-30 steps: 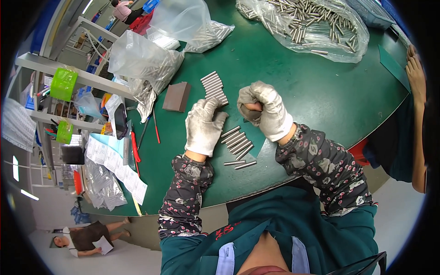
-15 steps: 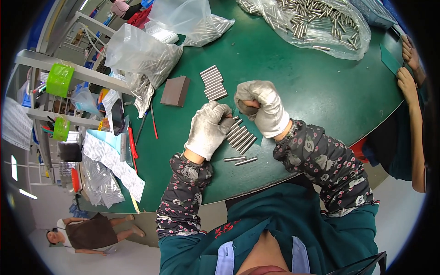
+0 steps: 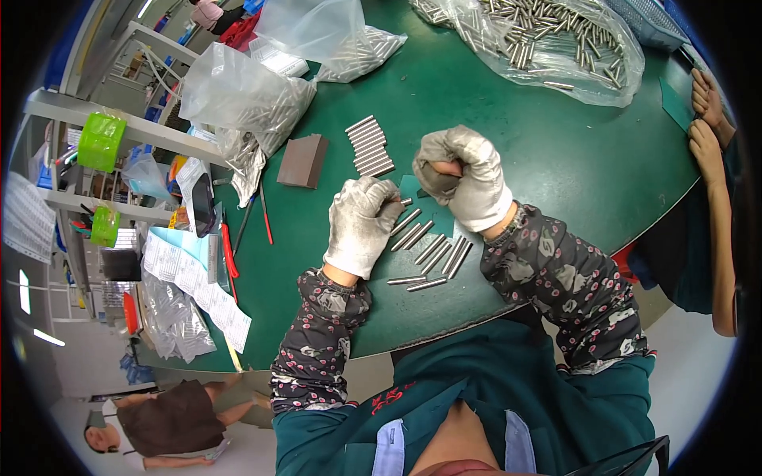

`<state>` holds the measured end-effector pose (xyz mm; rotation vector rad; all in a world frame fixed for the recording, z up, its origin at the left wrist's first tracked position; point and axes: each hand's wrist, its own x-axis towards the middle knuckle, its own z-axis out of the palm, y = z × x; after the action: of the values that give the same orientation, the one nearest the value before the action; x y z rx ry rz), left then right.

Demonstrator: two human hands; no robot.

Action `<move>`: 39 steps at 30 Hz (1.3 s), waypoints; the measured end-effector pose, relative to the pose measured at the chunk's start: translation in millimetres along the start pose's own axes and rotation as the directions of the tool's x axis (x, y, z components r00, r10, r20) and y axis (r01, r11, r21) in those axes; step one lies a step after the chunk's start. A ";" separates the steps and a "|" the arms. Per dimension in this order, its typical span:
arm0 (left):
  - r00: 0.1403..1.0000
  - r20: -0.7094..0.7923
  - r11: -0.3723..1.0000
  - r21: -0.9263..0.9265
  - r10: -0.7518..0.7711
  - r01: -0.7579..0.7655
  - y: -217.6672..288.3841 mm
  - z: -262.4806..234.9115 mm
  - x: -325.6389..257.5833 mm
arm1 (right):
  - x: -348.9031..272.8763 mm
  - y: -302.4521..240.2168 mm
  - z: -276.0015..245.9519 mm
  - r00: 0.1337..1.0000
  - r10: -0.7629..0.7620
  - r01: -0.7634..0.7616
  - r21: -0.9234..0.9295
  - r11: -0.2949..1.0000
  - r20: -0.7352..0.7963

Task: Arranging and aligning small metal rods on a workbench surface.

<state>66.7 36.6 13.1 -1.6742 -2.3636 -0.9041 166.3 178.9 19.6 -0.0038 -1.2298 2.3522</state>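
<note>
White work gloves with bare fingertips showing cover both my hands. My left hand (image 3: 361, 226) is closed in a pinch, with the end of a short steel pin (image 3: 406, 201) poking out at its fingertips. To its right, my right hand (image 3: 468, 178) is curled shut just above the table; what its fingers hold, if anything, is hidden. A thin green sheet (image 3: 443, 225) lies partly under the loose steel pins (image 3: 432, 249), which are spread unevenly between my hands and nearer me. Beyond my left hand, several more pins (image 3: 370, 147) lie side by side in a neat row.
A brown block (image 3: 302, 160) stands left of the row. Clear bags of pins (image 3: 262, 99) sit at the far left, and a big open bag (image 3: 556, 47) at the far right. Pliers (image 3: 229, 250) and papers (image 3: 198, 278) lie left. A co-worker's hands (image 3: 706, 119) are at the right edge.
The loose pins near me, lined up closely before, are now scattered apart, some shifted right. My right hand has moved slightly right. A person in the background has come closer.
</note>
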 end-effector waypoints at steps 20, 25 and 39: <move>0.998 -0.025 0.997 0.045 0.061 -0.060 3.6 1.7 -1.5 | -3.1 -6.6 8.2 0.996 -0.046 0.050 -0.052 0.997 0.074; 0.999 -0.017 0.998 0.040 0.048 -0.048 3.2 0.4 -0.5 | -1.5 -11.1 12.9 0.993 -0.093 0.103 -0.165 0.981 0.067; 0.996 -0.013 0.996 0.006 0.088 -0.088 -4.8 5.7 1.4 | -0.6 1.3 6.4 0.973 -0.168 0.191 -0.149 0.970 0.155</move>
<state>63.2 39.7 7.1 -1.7492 -2.2620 -0.8895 164.9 173.1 22.3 0.2163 -1.4246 2.1205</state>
